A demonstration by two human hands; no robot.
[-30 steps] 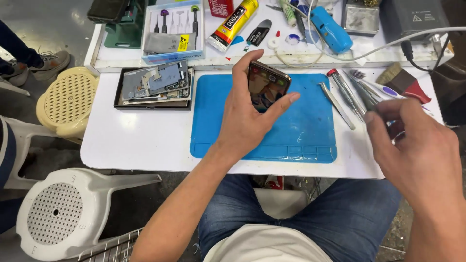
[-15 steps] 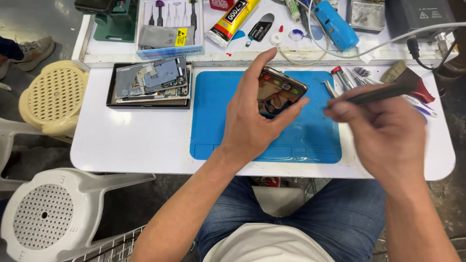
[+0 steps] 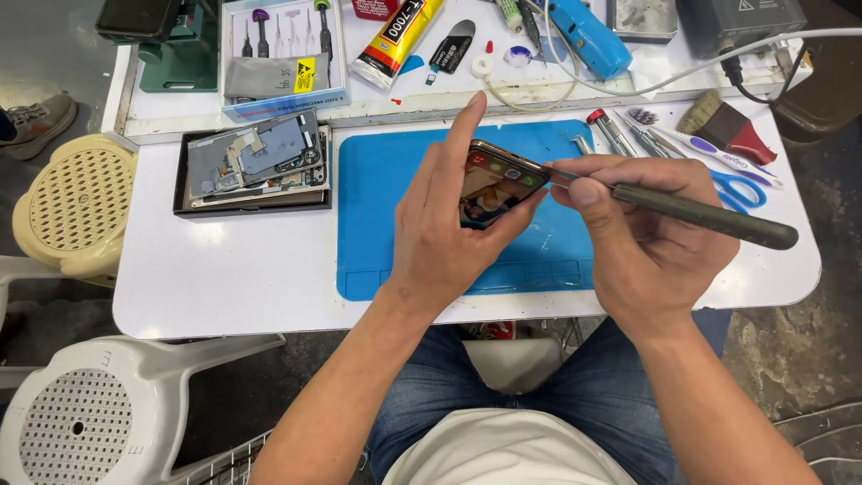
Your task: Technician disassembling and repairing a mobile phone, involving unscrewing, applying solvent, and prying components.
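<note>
Left hand [image 3: 444, 238] grips phone [image 3: 496, 182]; right hand [image 3: 651, 242] touches tool [image 3: 691, 213] to its edge.

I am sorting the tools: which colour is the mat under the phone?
Blue, seen in the head view: the mat lies on the white table.

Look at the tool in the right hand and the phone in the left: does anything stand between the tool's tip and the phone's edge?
Nothing visible does. The left hand holds the phone tilted above the blue mat, and the tool in the right hand already reaches its right edge.
</note>
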